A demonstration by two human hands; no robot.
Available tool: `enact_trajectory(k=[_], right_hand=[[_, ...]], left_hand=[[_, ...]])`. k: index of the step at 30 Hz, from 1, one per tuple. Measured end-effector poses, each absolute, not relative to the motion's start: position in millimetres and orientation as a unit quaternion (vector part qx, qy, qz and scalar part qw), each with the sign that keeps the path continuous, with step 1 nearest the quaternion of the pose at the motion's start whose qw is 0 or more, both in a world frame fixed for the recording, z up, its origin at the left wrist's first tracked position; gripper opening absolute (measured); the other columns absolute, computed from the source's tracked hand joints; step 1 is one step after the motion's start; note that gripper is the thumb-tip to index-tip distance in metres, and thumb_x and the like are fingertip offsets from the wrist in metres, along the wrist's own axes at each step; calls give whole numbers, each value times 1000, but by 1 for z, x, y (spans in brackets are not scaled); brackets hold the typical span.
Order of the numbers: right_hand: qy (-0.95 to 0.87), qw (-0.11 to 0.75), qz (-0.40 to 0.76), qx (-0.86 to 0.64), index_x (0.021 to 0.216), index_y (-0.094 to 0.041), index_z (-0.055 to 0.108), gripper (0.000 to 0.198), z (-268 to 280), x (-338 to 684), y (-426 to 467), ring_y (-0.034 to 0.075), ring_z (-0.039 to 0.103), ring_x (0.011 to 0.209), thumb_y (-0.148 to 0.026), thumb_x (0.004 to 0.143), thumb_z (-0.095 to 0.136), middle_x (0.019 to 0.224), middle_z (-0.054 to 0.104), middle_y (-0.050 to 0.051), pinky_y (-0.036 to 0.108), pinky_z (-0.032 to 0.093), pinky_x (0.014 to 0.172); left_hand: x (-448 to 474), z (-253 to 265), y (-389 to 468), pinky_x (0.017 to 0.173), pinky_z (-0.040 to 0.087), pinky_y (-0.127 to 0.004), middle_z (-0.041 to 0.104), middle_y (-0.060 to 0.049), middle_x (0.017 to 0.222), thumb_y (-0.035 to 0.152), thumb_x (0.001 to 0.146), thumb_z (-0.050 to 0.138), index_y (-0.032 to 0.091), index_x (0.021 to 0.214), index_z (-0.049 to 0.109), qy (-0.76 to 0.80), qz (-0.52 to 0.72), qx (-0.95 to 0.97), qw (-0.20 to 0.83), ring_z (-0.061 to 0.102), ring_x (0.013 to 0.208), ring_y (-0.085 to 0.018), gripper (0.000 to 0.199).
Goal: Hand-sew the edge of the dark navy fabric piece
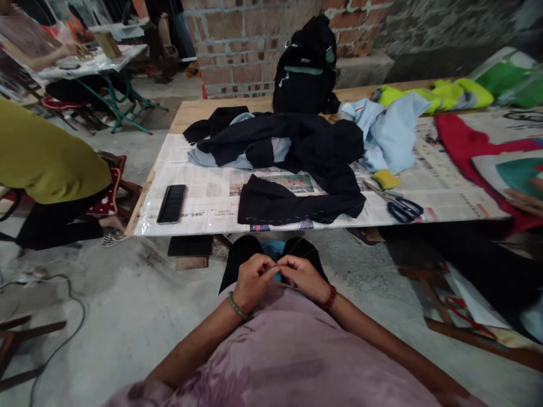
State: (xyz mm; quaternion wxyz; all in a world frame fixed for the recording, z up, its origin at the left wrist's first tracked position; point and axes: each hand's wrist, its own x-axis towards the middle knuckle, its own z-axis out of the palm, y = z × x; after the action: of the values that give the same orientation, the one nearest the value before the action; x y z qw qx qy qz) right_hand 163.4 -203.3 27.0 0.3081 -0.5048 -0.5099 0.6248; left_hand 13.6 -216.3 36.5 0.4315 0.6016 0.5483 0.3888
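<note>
My left hand (255,278) and my right hand (304,277) meet above my lap, fingertips pinched together. Whatever lies between the fingers is too small to make out; a faint thread-like line shows near my right hand. In front of them, on the table, a dark navy garment (297,204) lies crumpled, with white stitches along its near edge. To its right rest dark-handled scissors (404,209) and a small yellow piece of cloth (386,178). A light blue garment (392,133) is bunched behind these.
A phone (172,204) lies on the newspaper-covered table (207,195), left side. At the back stands a black backpack (304,70), with a neon yellow garment (449,95) farther right. Someone's hand (528,198) is by a red cloth (460,141). A person in an olive top (51,152) sits at left.
</note>
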Motion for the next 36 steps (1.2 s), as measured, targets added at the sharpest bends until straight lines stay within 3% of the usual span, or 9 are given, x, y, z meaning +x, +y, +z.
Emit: enact_trajectory(k=[7, 12, 36], right_hand=[[-515, 309, 624, -501, 65, -16, 54, 21, 27, 164, -205, 6, 34, 49, -36, 71, 55, 49, 40, -5, 19, 26, 45], [-512, 309, 624, -503, 64, -17, 53, 21, 30, 165, -205, 6, 32, 48, -36, 72, 54, 49, 39, -5, 19, 25, 45], [-471, 310, 621, -544, 68, -18, 52, 23, 7, 186, -205, 5, 30, 40, -40, 69, 56, 49, 37, -7, 20, 23, 40]], left_hand=[[13, 38, -217, 49, 34, -17, 56, 3, 64, 21, 70, 59, 18, 73, 56, 573, 381, 619, 379, 44, 48, -5, 5], [14, 38, -218, 48, 35, -17, 57, 4, 69, 19, 70, 58, 19, 95, 48, 577, 396, 586, 409, 45, 47, -5, 26], [13, 35, -219, 48, 36, -17, 56, 5, 68, 21, 72, 57, 19, 98, 45, 581, 397, 585, 403, 43, 47, -4, 29]])
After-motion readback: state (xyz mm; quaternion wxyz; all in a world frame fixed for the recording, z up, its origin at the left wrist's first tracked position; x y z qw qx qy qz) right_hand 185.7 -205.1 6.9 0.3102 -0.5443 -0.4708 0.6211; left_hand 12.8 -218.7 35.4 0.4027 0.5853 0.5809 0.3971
